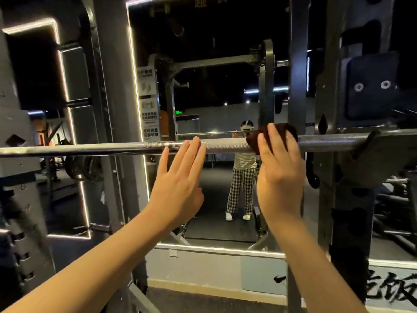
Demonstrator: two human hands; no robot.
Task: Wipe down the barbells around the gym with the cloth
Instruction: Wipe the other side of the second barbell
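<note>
A steel barbell lies level across the rack at chest height, spanning the whole view. A dark brown cloth is draped over the bar right of centre. My right hand presses the cloth onto the bar with fingers spread over it. My left hand is raised with straight fingers, its fingertips touching the bare bar just left of the cloth.
The bar's right end rests on a rack hook on the dark upright. Behind the bar a lit wall mirror reflects a person and the rack. Grey rack posts stand at the left.
</note>
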